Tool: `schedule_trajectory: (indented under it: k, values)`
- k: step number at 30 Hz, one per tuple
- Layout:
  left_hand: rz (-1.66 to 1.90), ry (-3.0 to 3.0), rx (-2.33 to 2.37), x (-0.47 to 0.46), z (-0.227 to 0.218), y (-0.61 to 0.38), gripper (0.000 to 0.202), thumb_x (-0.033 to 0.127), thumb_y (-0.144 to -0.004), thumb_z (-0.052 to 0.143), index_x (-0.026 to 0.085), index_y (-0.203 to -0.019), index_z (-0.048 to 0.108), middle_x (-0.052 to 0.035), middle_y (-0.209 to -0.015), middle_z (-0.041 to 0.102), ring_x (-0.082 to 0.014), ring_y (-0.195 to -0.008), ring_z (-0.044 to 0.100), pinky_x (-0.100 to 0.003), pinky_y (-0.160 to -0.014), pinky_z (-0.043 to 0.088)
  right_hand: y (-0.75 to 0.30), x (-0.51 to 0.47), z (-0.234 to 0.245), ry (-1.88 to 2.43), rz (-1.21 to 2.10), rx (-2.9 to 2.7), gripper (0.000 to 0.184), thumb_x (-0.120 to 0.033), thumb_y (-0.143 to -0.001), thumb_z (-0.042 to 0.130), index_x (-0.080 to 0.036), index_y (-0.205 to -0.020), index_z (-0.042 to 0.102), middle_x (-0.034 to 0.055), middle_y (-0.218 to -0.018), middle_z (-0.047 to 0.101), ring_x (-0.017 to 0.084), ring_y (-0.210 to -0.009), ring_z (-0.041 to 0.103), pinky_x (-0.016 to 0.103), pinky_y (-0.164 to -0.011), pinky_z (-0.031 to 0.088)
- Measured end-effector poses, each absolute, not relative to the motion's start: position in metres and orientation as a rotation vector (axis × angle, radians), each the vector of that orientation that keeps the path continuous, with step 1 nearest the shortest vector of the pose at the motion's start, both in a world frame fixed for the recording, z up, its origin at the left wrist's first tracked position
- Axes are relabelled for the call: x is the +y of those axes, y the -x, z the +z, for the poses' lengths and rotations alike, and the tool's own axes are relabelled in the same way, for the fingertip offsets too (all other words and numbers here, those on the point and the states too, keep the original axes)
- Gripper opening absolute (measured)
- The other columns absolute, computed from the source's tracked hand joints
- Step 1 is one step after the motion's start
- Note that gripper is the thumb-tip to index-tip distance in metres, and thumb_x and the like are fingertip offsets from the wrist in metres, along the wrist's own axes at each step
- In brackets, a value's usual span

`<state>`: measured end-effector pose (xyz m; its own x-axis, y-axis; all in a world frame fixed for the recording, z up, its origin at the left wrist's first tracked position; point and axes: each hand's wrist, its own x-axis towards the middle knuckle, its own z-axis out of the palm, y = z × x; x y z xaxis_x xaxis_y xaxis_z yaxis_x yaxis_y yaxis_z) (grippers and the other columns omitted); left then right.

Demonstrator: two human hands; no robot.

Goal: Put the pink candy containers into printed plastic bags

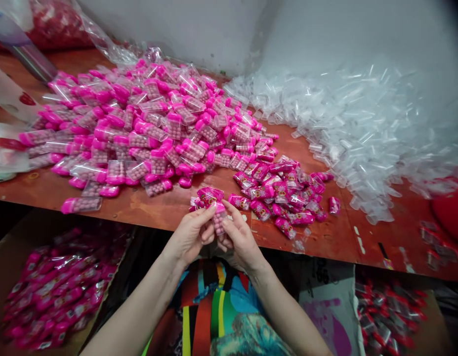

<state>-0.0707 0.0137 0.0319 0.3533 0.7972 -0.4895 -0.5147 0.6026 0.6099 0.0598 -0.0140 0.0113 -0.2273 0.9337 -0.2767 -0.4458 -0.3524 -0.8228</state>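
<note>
Between my two hands, above the table's front edge, is a small clear candy container (219, 225) with a pink cap and pink balls inside. My left hand (191, 232) pinches it near the cap from the left. From the right, my right hand (239, 238) grips its side with thumb and fingers. Just beyond my fingertips lie a few shiny pink printed packs (210, 194); whether one touches my fingers I cannot tell. To their right is a heap of similar wrapped packs (284, 193). A large pile of unwrapped pink-capped containers (150, 128) spreads behind and to the left.
Clear plastic sleeves (347, 123) are heaped along the wall at right. Below the red-brown table (325, 242), a box (113, 287) of pink packs stands left and red-capped containers (390, 311) sit right. A bottle (28, 54) leans at back left.
</note>
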Motion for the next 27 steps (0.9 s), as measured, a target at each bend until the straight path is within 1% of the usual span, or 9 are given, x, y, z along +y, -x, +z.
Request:
schedule_trajectory:
  k: [3, 6, 9, 12, 15, 17, 19, 23, 27]
  values:
    - [0.857, -0.412, 0.842, 0.007, 0.031, 0.068, 0.029, 0.041, -0.080, 0.068, 0.013, -0.080, 0.064, 0.0066, -0.044, 0.044, -0.0023, -0.036, 0.027, -0.017, -0.039, 0.023, -0.061, -0.018, 0.008, 1.031, 1.698, -0.853, 0.055, -0.040, -0.089, 0.057, -0.028, -0.139, 0.038, -0.0050, -0.072, 0.055, 0.007, -0.046, 0.043, 0.019, -0.044, 0.039]
    - [0.884, -0.469, 0.938, 0.002, 0.031, 0.063, 0.030, 0.042, -0.079, 0.069, 0.014, -0.075, 0.062, 0.0068, -0.039, 0.042, -0.0032, -0.034, 0.029, -0.018, -0.039, 0.023, -0.063, -0.022, 0.008, 1.190, 1.473, -1.105, 0.054, -0.035, -0.091, 0.056, -0.024, -0.141, 0.038, -0.0012, -0.076, 0.060, 0.013, -0.063, 0.057, 0.026, -0.062, 0.049]
    - [0.894, -0.492, 1.016, 0.004, 0.033, 0.062, 0.031, 0.042, -0.076, 0.073, 0.013, -0.070, 0.062, 0.0061, -0.036, 0.042, -0.0038, -0.033, 0.031, -0.018, -0.038, 0.021, -0.066, -0.023, 0.009, 1.269, 1.351, -1.248, 0.049, -0.031, -0.092, 0.054, -0.023, -0.138, 0.041, 0.0001, -0.078, 0.063, 0.015, -0.071, 0.061, 0.030, -0.071, 0.049]
    - [0.855, -0.466, 0.993, 0.011, 0.034, 0.064, 0.033, 0.041, -0.073, 0.075, 0.012, -0.064, 0.062, 0.0061, -0.036, 0.040, -0.0026, -0.033, 0.028, -0.018, -0.037, 0.020, -0.069, -0.020, 0.013, 1.181, 1.469, -1.185, 0.043, -0.030, -0.092, 0.055, -0.023, -0.132, 0.043, -0.0002, -0.081, 0.064, 0.015, -0.077, 0.062, 0.029, -0.075, 0.049]
    - [0.861, -0.438, 0.962, 0.015, 0.035, 0.063, 0.037, 0.041, -0.073, 0.075, 0.012, -0.057, 0.058, 0.0073, -0.035, 0.035, -0.0012, -0.032, 0.026, -0.017, -0.036, 0.021, -0.069, -0.019, 0.014, 1.113, 1.607, -1.031, 0.037, -0.035, -0.090, 0.058, -0.023, -0.122, 0.046, -0.0026, -0.075, 0.061, 0.013, -0.067, 0.060, 0.024, -0.062, 0.047]
    - [0.875, -0.391, 0.956, 0.014, 0.035, 0.058, 0.036, 0.041, -0.071, 0.077, 0.012, -0.061, 0.059, 0.0080, -0.038, 0.037, -0.0001, -0.032, 0.025, -0.015, -0.035, 0.019, -0.066, -0.019, 0.011, 1.114, 1.610, -0.936, 0.035, -0.039, -0.089, 0.059, -0.024, -0.117, 0.045, -0.0043, -0.070, 0.059, 0.011, -0.056, 0.056, 0.020, -0.050, 0.042]
    - [0.901, -0.346, 0.963, 0.011, 0.036, 0.053, 0.034, 0.040, -0.069, 0.079, 0.013, -0.066, 0.059, 0.0085, -0.041, 0.039, 0.0005, -0.032, 0.024, -0.014, -0.034, 0.019, -0.063, -0.020, 0.008, 1.134, 1.556, -0.911, 0.035, -0.040, -0.089, 0.059, -0.024, -0.116, 0.044, -0.0043, -0.069, 0.058, 0.011, -0.055, 0.055, 0.020, -0.048, 0.042]
    - [0.931, -0.324, 0.982, 0.007, 0.036, 0.049, 0.031, 0.037, -0.070, 0.079, 0.013, -0.069, 0.059, 0.0082, -0.044, 0.041, 0.0002, -0.032, 0.026, -0.013, -0.033, 0.020, -0.062, -0.021, 0.004, 1.191, 1.503, -0.970, 0.042, -0.037, -0.089, 0.059, -0.025, -0.124, 0.040, -0.0030, -0.073, 0.059, 0.012, -0.059, 0.058, 0.024, -0.056, 0.049]
    - [0.843, -0.278, 0.874, 0.011, 0.034, 0.058, 0.025, 0.033, -0.076, 0.074, 0.011, -0.073, 0.063, 0.0059, -0.050, 0.047, 0.0011, -0.034, 0.025, -0.014, -0.034, 0.022, -0.068, -0.015, 0.010, 1.066, 1.726, -0.814, 0.050, -0.038, -0.087, 0.060, -0.026, -0.131, 0.039, -0.0058, -0.069, 0.054, 0.007, -0.045, 0.044, 0.017, -0.040, 0.037]
